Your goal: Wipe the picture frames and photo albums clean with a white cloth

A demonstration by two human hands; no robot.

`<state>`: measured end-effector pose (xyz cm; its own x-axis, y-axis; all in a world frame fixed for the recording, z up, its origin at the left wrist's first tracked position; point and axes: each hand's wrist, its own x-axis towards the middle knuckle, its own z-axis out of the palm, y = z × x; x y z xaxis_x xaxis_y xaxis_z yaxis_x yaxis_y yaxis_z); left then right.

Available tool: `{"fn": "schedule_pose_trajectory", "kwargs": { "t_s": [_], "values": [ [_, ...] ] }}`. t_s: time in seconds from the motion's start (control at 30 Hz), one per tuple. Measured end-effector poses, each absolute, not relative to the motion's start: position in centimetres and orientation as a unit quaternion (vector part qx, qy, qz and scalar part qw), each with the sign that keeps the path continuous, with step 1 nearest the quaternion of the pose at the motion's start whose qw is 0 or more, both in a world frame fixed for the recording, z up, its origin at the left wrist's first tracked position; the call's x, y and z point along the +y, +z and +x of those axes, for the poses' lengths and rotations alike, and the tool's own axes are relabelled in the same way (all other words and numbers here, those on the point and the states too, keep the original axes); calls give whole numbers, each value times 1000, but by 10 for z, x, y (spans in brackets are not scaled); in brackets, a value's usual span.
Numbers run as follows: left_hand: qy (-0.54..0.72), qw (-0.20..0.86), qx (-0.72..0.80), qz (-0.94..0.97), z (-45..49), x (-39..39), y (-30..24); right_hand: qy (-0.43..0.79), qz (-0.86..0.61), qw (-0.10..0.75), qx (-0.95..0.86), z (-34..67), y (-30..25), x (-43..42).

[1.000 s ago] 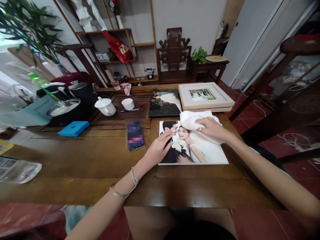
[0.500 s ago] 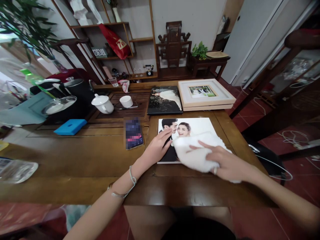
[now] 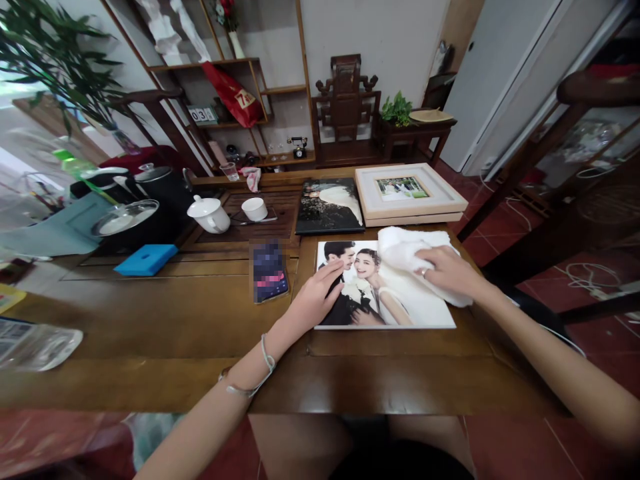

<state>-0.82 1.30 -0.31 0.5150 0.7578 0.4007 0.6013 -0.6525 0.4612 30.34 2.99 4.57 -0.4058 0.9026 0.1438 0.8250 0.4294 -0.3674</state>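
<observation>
on table, glossy wedding photo

- The cloth under the right hand is white.
- The photo under both hands shows a black suit and a white dress.
- The surface is brown wood.
- The box far left of the left hand is blue.

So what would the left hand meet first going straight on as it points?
The left hand would likely slide across the photo print to the white cloth under the right hand.
</observation>
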Motion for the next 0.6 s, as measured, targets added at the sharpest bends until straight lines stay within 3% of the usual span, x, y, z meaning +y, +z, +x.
{"fn": "schedule_pose_trajectory", "kwargs": {
  "t_s": [0.27, 0.4, 0.6],
  "values": [
    [301, 133, 391, 859, -8, 13, -5, 169, -311, 92, -931, 256, 55, -79],
    [290, 141, 391, 862, -9, 13, -4, 191, -332, 83, -920, 253, 59, -47],
    [302, 145, 385, 860, -10, 13, -3, 121, -449, 140, -874, 257, 59, 46]
  ]
}}
